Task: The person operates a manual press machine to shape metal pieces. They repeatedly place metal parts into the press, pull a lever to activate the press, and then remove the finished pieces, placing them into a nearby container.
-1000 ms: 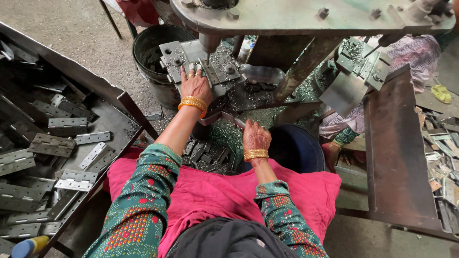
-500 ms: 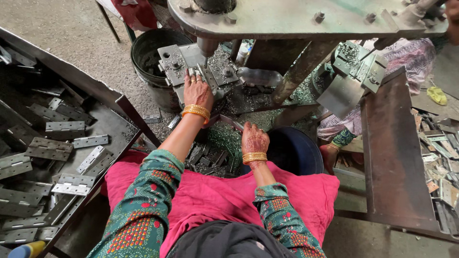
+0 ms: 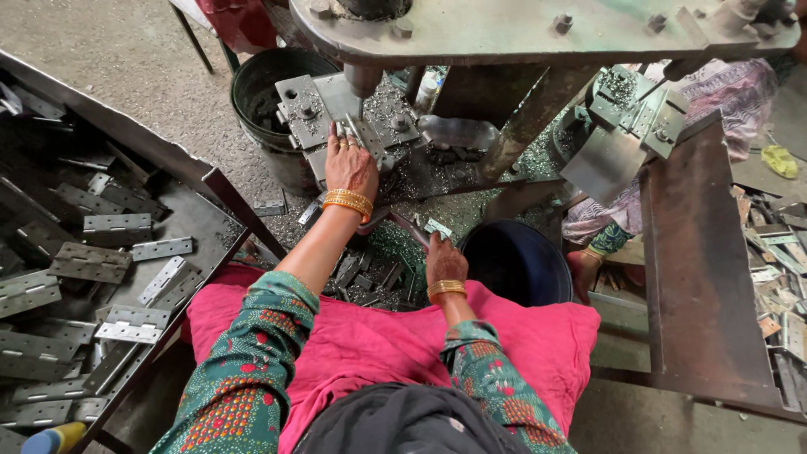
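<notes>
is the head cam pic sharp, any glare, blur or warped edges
Head view: soft, even daylight with no hard shadows; the left hand on the press die plate and the right hand are fairly sharp; mild sheen on the metal hinges in the tray, no blown-out glare; wide-lens bending shows at the edges, where the tray rim and steel bench lean outward.

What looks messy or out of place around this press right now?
Metal shavings are strewn over the press bed around the die, where the left hand rests under the punch. A clear plastic bottle lies on its side there. Hinges sit jumbled in the tray.
</notes>
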